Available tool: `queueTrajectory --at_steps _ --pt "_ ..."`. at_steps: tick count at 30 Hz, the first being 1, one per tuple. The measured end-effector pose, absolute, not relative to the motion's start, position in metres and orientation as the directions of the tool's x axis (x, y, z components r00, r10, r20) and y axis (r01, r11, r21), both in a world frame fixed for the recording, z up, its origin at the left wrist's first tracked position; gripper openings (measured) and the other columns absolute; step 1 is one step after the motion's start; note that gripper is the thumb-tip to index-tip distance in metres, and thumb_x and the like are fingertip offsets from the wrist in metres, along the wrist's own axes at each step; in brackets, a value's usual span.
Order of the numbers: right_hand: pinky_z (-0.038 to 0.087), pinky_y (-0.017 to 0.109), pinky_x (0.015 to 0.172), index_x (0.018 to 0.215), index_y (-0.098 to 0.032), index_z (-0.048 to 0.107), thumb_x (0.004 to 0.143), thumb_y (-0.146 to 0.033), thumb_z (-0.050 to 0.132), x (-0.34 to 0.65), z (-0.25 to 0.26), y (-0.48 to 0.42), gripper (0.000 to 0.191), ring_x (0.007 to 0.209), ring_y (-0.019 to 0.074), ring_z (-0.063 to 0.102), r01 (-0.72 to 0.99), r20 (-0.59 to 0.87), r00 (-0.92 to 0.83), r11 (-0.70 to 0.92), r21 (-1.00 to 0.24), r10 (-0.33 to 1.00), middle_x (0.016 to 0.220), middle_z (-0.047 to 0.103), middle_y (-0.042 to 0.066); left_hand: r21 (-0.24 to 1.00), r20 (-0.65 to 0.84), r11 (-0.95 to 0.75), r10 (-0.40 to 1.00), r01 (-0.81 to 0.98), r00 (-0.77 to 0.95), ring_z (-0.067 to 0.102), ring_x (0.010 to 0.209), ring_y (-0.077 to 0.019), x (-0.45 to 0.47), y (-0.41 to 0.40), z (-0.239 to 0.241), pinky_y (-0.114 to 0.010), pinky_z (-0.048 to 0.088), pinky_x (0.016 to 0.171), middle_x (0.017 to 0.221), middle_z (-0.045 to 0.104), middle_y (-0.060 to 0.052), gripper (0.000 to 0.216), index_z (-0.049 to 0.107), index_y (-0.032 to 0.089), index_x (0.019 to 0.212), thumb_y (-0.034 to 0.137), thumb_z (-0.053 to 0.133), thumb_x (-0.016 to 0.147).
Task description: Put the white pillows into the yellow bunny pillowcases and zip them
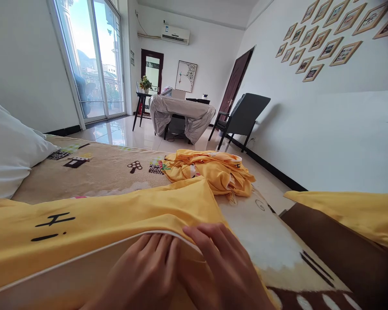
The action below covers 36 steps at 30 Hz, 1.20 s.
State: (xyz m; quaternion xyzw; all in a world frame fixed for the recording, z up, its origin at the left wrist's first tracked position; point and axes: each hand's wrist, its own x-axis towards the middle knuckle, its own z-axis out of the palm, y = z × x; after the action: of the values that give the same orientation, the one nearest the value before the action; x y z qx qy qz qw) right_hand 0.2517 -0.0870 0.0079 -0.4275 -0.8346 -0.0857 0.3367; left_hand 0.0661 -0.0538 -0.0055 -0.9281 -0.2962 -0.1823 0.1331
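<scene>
A yellow fabric cover (123,211) with black "Hi" lettering and a white-piped edge lies across the bed in front of me. My left hand (145,267) has its fingers bent over that edge, with the tips tucked out of sight beneath the cloth. Close beside it, my right hand (220,258) pinches the same edge near the cover's right corner; its thumb is hidden. Beyond the corner rests a crumpled heap of yellow cloth (210,172) with white and patterned patches. Whether anything fills the cover cannot be made out.
A beige patterned blanket (100,168) spreads over the bed. A white pillow (13,146) stands at the left, and another piece of yellow cloth (349,211) lies at the right over something brown. Farther off are a covered table (184,105) and a dark chair (245,114).
</scene>
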Motion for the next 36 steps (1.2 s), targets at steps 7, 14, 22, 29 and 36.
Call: queueTrajectory --at_steps 7,14,22,29,36 --pt "0.043 0.036 0.075 0.112 -0.015 0.060 0.061 -0.002 0.046 0.254 -0.016 -0.054 0.054 0.085 0.0248 0.059 0.976 0.614 -0.180 0.217 0.015 0.769 0.095 0.067 0.010 -0.391 0.576 -0.707 0.311 0.589 0.756 0.063 0.088 -0.0228 0.069 -0.063 -0.024 -0.032 0.049 0.082 0.100 0.068 -0.012 0.041 0.060 0.007 0.109 0.001 0.027 0.086" --pt "0.039 0.032 0.078 0.092 -0.018 0.063 0.063 0.001 0.044 0.257 -0.015 -0.054 0.039 0.079 0.0213 0.060 0.982 0.694 -0.135 0.190 -0.003 0.708 0.088 0.071 0.007 -0.168 0.457 -0.858 0.367 0.484 0.810 0.060 0.105 -0.0228 0.088 -0.051 -0.031 -0.031 0.049 0.092 0.122 0.061 -0.012 0.041 0.055 0.010 0.126 0.020 0.035 0.093" --pt "0.031 0.026 0.056 0.089 -0.017 0.059 0.068 -0.009 0.045 0.263 -0.029 -0.025 0.027 0.060 0.0190 0.054 0.963 0.546 0.026 0.125 -0.239 0.837 0.068 0.063 0.005 0.282 0.134 -0.678 0.728 0.678 0.672 0.049 0.124 -0.0321 0.098 -0.037 -0.027 -0.053 0.040 0.106 0.139 0.047 -0.015 0.054 0.032 0.019 0.145 0.035 0.035 0.094" --pt "0.035 0.023 0.057 0.086 -0.017 0.056 0.060 -0.013 0.038 0.260 -0.030 -0.008 0.032 0.063 0.0162 0.052 0.717 0.427 0.098 0.234 -0.657 0.899 0.070 0.061 0.002 0.074 0.019 -0.785 0.618 0.615 0.786 0.060 0.103 -0.0326 0.112 -0.024 -0.027 -0.049 0.050 0.093 0.112 0.062 -0.020 0.039 0.057 0.006 0.117 0.014 0.047 0.080" --pt "0.041 0.023 0.064 0.087 -0.016 0.065 0.072 -0.018 0.053 0.274 0.032 -0.014 0.019 0.071 0.0153 0.058 0.681 0.185 -0.261 0.317 -0.660 0.947 0.077 0.066 0.001 0.160 0.129 -0.822 0.567 0.547 0.814 0.060 0.105 -0.0299 0.118 -0.019 -0.022 -0.046 0.052 0.091 0.114 0.062 -0.016 0.037 0.058 0.011 0.110 0.006 0.042 0.076"
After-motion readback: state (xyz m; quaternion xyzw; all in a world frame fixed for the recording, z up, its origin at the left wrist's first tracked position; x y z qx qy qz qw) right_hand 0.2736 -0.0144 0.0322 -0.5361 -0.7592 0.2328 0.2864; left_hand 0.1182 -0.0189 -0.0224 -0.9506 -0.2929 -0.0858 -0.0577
